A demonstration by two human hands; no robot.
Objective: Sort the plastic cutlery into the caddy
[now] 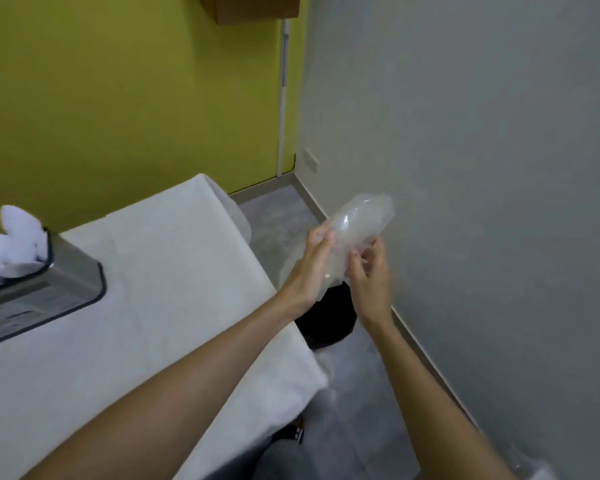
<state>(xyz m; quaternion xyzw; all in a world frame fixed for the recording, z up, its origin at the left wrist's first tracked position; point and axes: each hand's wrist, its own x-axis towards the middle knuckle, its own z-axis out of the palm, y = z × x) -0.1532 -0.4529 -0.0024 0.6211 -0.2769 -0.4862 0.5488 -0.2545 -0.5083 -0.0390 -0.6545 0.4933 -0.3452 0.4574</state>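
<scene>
Both my hands hold a crumpled clear plastic bag (361, 216) in the air, past the right edge of the table. My left hand (314, 263) grips the bag's left side with its fingers curled around it. My right hand (369, 271) pinches the bag's lower right part. What the bag holds is too blurred to tell. At the far left of the table stands a grey metal caddy (49, 289) with white items (13, 240) sticking up out of it. No loose cutlery shows.
A table with a white cloth (170, 289) fills the lower left. A black bin (326, 317) stands on the grey floor below my hands. The grey wall (482, 168) is close on the right and a green wall (118, 98) lies behind.
</scene>
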